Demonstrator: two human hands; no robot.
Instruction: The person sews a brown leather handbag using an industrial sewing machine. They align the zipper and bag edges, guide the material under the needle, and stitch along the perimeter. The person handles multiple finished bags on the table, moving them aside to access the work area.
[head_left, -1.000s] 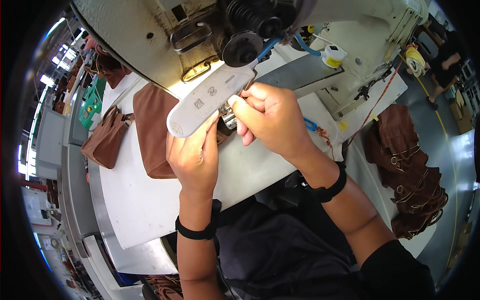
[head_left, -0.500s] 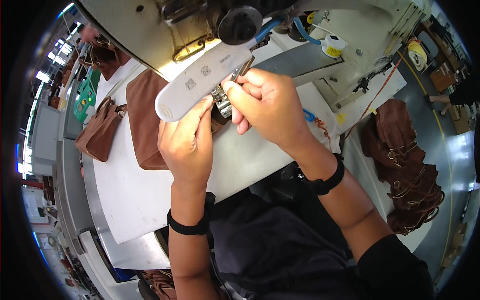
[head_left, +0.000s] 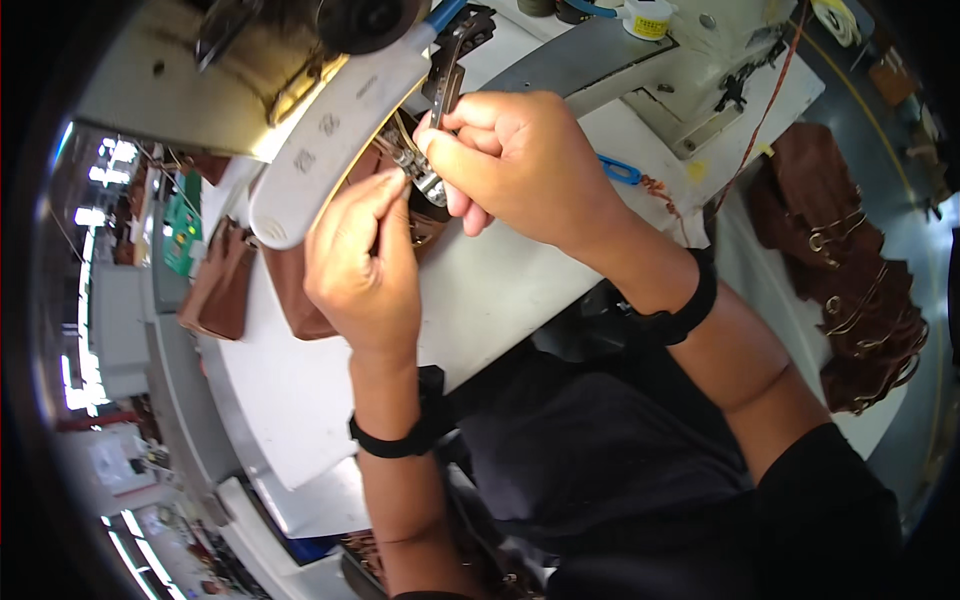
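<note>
left hand [head_left: 360, 258] and right hand [head_left: 512, 165], fingers curled narrow, at shiny silver metal machine parts [head_left: 430, 187]; any grip, cannot tell.

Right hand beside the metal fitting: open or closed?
Closed: the right hand has curled fingers, with the thumb close to the forefinger. Whether it grips the metal fitting cannot be told.

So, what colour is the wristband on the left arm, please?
The wristband is black, best in the head view.
</note>
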